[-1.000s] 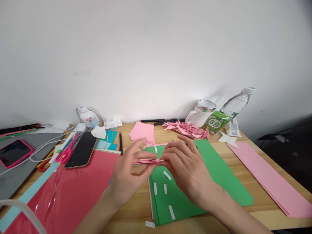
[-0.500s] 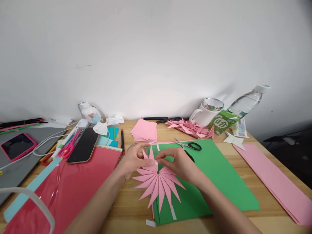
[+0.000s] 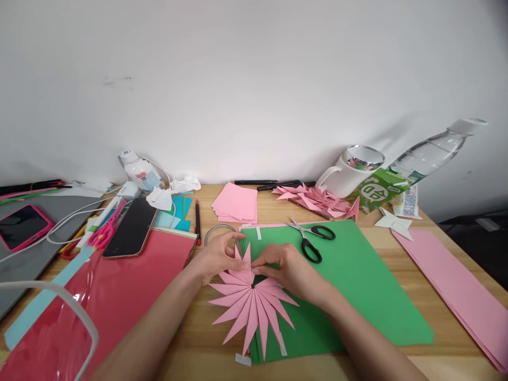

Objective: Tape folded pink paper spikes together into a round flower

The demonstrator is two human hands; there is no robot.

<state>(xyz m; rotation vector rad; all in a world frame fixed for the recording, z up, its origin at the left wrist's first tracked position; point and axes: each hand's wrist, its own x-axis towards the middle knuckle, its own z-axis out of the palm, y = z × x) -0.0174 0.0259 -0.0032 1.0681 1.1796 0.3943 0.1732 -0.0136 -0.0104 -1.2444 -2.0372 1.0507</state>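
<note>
A pink folded-paper star [image 3: 254,312] with many points lies partly over a stack of green paper [image 3: 357,296]. My left hand [image 3: 218,254] pinches it near the upper points, thumb on top. My right hand [image 3: 288,270] has thumb and forefinger pressed together by the star's centre, at a small white piece of tape [image 3: 253,270] that the fingertips mostly cover. White tape strips lie around: one strip [image 3: 259,233] at the green stack's far edge, another [image 3: 282,345] near its front, and a loose one [image 3: 243,360] on the table. Black-handled scissors [image 3: 311,235] rest beyond my right hand.
Pink paper squares [image 3: 236,201], folded pink pieces [image 3: 313,200], a white mug [image 3: 349,172] and a bottle [image 3: 432,153] stand or lie along the back. To the left are a phone [image 3: 130,230], pink scissors [image 3: 107,233] and a red folder [image 3: 130,291]; pink strips [image 3: 452,286] lie right.
The view has shifted slightly. My right fingertips have closed in on the star beside my left thumb, and the white tape shows less. The star appears slightly lower and further left.
</note>
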